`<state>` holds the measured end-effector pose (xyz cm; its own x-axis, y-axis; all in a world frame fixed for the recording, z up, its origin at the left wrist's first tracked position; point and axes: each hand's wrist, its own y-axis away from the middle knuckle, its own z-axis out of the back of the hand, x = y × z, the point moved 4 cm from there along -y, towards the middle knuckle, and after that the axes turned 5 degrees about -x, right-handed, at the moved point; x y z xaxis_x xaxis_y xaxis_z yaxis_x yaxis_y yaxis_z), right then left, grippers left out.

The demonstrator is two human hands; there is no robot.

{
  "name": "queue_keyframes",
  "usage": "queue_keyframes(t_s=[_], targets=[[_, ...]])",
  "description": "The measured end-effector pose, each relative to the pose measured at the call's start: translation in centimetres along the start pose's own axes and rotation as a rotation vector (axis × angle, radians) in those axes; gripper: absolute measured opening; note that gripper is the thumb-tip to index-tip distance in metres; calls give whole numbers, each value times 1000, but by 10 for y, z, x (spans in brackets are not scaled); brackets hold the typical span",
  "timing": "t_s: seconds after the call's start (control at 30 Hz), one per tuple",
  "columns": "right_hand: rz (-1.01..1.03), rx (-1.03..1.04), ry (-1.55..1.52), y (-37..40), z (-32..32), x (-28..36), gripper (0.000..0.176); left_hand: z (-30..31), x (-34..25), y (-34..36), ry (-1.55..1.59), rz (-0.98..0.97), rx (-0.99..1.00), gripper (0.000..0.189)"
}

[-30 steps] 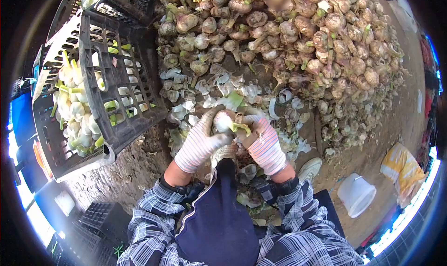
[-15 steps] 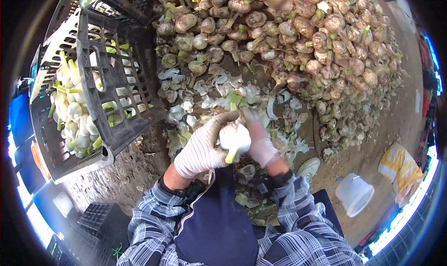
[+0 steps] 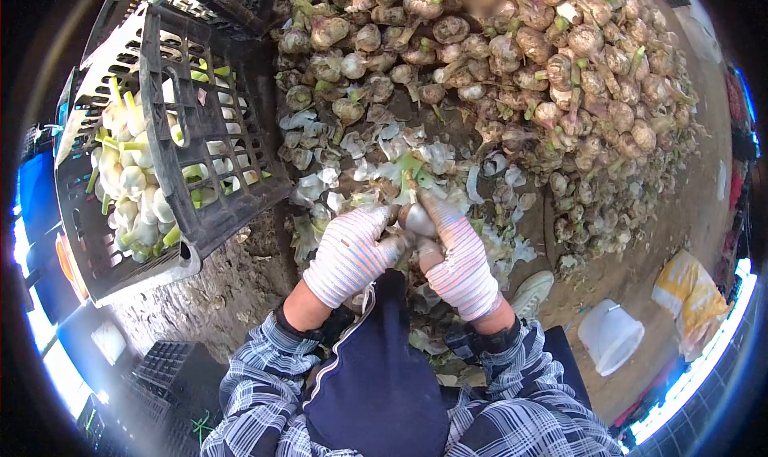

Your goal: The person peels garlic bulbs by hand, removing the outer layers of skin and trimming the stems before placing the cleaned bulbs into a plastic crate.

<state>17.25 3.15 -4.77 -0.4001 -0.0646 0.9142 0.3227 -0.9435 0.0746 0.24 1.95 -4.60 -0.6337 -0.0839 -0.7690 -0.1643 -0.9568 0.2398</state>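
Observation:
Both hands wear striped, soiled gloves. Between their fingertips they grip a whitish garlic bulb (image 3: 418, 219), partly covered by the fingers. My left hand (image 3: 348, 253) closes on it from the left, thumb and fingers pressed against its side. From the right, my right hand (image 3: 462, 257) wraps its fingers around the same bulb. Just beyond them, loose garlic skins (image 3: 344, 177) and green leaf scraps lie over the ground. The bulb's lower side is hidden.
A black plastic crate (image 3: 164, 129) at the left holds peeled white garlic (image 3: 132, 181) with green stems. A large heap of unpeeled garlic (image 3: 552, 73) fills the far right. A white bucket (image 3: 610, 337), a yellow-white bag (image 3: 690, 301) and a shoe (image 3: 532, 294) are at the lower right.
My right hand, blurred beyond the bulb earlier, has come back beside my left hand and grips the bulb too. The bulb has turned and is now more covered by fingers.

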Motion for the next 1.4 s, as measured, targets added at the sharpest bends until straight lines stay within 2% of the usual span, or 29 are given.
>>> queue_keyframes(t_s=[0.03,0.07,0.17,0.27,0.3,0.4,0.43,0.47,0.5,0.57,0.6,0.7,0.73,0.8,0.83,0.87,0.9,0.97,1.0,1.1,1.13,1.17,1.23,1.27,1.33,1.37,1.4], targets=[[109,-11,87,-5,0,7,60,0,-1,1,-40,-17,-12,42],[136,-3,51,-9,2,16,58,-1,-1,2,-79,-35,-23,39],[18,-22,101,-6,-1,11,58,-4,-2,1,-227,-74,-43,32],[7,-54,41,-1,-4,3,57,-5,-1,-2,-324,-77,-48,27],[-89,-44,-71,3,-6,-3,57,-5,0,-3,-344,-72,-47,27],[-343,-4,-442,8,-11,-10,58,-11,33,-5,238,257,-246,18],[-400,19,-586,4,-12,-1,59,-8,32,-5,439,481,-185,20],[-460,44,-731,2,-15,4,60,-12,37,-5,468,405,-239,21],[-476,42,-727,2,-17,2,61,-12,38,-5,495,332,-292,21],[-501,37,-722,2,-21,-4,64,-8,42,0,474,401,-304,21],[-852,52,-824,2,-19,-1,65,-6,42,-1,464,431,-309,21],[-522,135,-540,3,-26,-18,64,-12,37,1,413,314,-358,18],[-537,159,-556,5,-27,-22,66,-14,38,3,421,336,-320,14],[-558,207,-583,4,-23,-30,69,-9,45,3,480,334,-339,19],[-642,256,-681,0,-17,-17,69,-7,50,1,507,334,-352,23],[-732,300,-771,-3,-11,-4,70,-16,77,0,981,500,-412,26],[-762,321,-953,5,-14,-7,68,-25,103,-1,1449,664,-564,29],[-801,360,-1314,18,-21,-14,65,-3,101,-2,1543,772,-688,33],[-814,201,-1246,9,-18,2,62,11,74,-5,1437,676,-683,35],[-889,121,-1465,12,-18,-10,60,3,66,0,1146,376,-309,35],[-891,170,-1585,9,-17,-6,58,5,38,0,1145,293,-378,37],[-903,181,-1596,12,-17,-8,57,2,27,-2,1108,391,-258,39],[-935,208,-1615,20,-18,-13,56,6,10,-6,621,7,-47,39],[-962,241,-1575,24,-19,-18,56,-6,8,-1,870,116,-34,33],[-1009,300,-1493,30,-19,-24,55,-7,25,-5,780,3,-28,31],[-963,330,-1265,31,-13,-19,59,-9,28,-9,738,-60,-23,30],[-860,483,-1151,32,-15,-17,62,-1,16,-7,719,283,-120,29]])
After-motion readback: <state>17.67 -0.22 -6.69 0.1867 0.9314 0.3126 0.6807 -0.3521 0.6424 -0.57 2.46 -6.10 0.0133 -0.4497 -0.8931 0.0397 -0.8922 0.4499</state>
